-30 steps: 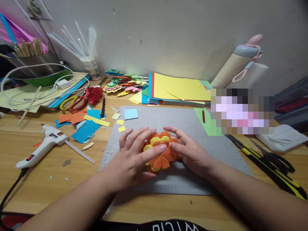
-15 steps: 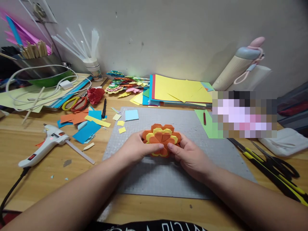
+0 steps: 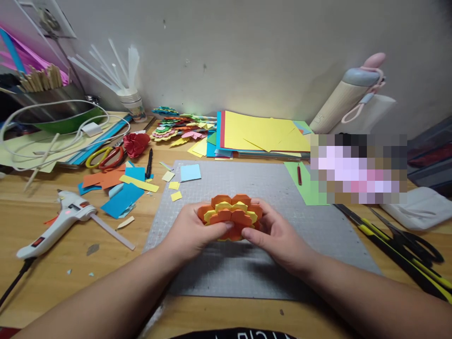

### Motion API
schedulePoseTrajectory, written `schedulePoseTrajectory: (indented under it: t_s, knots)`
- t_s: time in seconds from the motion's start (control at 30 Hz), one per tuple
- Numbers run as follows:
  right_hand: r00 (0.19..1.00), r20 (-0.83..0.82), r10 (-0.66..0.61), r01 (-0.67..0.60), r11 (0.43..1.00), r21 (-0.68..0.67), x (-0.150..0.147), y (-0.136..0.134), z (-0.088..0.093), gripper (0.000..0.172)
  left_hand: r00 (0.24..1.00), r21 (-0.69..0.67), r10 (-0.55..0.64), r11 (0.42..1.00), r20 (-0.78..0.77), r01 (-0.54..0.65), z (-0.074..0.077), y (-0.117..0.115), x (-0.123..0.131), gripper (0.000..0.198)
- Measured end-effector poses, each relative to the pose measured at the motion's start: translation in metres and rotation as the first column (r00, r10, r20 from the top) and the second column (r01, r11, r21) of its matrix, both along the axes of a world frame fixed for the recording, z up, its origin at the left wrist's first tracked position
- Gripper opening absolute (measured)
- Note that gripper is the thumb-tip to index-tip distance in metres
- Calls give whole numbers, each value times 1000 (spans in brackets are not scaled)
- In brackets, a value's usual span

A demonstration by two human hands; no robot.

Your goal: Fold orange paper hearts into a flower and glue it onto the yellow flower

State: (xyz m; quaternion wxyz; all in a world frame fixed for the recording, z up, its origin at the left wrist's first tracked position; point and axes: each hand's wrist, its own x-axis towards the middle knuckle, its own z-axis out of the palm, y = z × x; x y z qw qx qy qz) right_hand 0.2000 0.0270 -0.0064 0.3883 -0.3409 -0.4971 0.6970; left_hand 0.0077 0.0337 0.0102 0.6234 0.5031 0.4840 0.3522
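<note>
A layered paper flower (image 3: 231,212), orange with a yellow layer between, is held above the grey cutting mat (image 3: 212,278). My left hand (image 3: 192,228) grips its left side, thumb pressed on the front petals and fingers hidden behind. On the right side my right hand (image 3: 278,235) pinches it the same way, its thumb near the flower's lower middle. The flower tilts back, so its petals look flattened. A light blue paper square (image 3: 190,172) and small yellow pieces (image 3: 176,196) lie on the mat's upper left.
To the left are a glue gun (image 3: 58,223), coloured scraps (image 3: 122,200) and scissors (image 3: 111,157). Behind stand stacked paper sheets (image 3: 261,132) and finished paper flowers (image 3: 167,127). Black scissors (image 3: 406,240) and a yellow-black cutter (image 3: 384,245) lie at the right.
Both hands have moved slightly down and left in view with the flower, which now tilts back more. The surroundings have also shifted a little in the view.
</note>
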Motion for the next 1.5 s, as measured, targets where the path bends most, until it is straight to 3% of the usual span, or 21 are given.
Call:
schedulePoseTrajectory:
  t_s: [0.17, 0.23, 0.27, 0.33, 0.4, 0.43, 0.47, 0.57, 0.73, 0.87, 0.97, 1.1, 1.2, 1.3, 1.4, 1.5]
  knots:
    - [991, 88, -99, 95, 994, 48, 2, 2, 1, 18, 995, 23, -75, 997, -62, 76, 0, 0, 1, 24]
    - [979, 104, -174, 172, 985, 30, 2, 5, 0, 18, 983, 79, -103, 990, -154, 117, 5, 10, -5, 41]
    - [973, 93, -213, 214, 977, 6, 3, 7, 0, 21, 974, 136, -59, 987, -218, 91, 9, 18, -10, 60]
    - [956, 40, -290, 292, 955, -61, 3, 12, -2, 26, 877, 321, 172, 947, -448, -22, 16, 42, -26, 56]
    - [942, -20, -334, 329, 936, -124, 4, 16, -4, 26, 688, 412, 252, 908, -681, 75, 24, 70, -44, 37]
    - [939, -42, -341, 331, 932, -148, 4, 18, -5, 26, 597, 402, 221, 896, -771, 188, 27, 83, -52, 29]
    - [938, -58, -341, 328, 930, -167, 4, 19, -5, 26, 574, 395, 200, 888, -794, 237, 29, 94, -59, 24]
    - [942, -73, -328, 310, 931, -191, 4, 21, -6, 26, 534, 375, 165, 873, -829, 312, 29, 119, -70, 29]
    - [946, -84, -313, 295, 939, -177, 4, 20, -5, 24, 465, 232, 40, 902, -884, 364, 15, 152, -69, 25]
    - [940, -83, -331, 305, 924, -230, 6, 23, -2, 23, 476, 163, -48, 905, -878, 392, 20, 166, -70, 18]
    - [916, -30, -401, 371, 871, -324, 14, 31, 2, 18, 517, 174, -65, 900, -853, 400, 36, 146, -66, 16]
    - [896, -9, -443, 407, 830, -381, 18, 45, 10, 12, 569, 123, -195, 873, -799, 472, 46, 78, -36, 16]
    - [892, 30, -451, 435, 839, -328, 5, 60, 17, 9, 670, 74, -318, 870, -670, 488, 33, 27, -7, 17]
    - [896, 22, -443, 433, 864, -255, -20, 83, 23, 12, 764, 123, -303, 888, -569, 444, 12, 1, 10, 16]
    - [909, 53, -413, 415, 893, -174, -47, 111, 23, 26, 761, 194, -209, 895, -614, 402, -2, -4, 16, 18]
    - [919, 98, -381, 392, 911, -131, -69, 136, 18, 33, 722, 245, -165, 870, -673, 427, -3, -5, 15, 20]
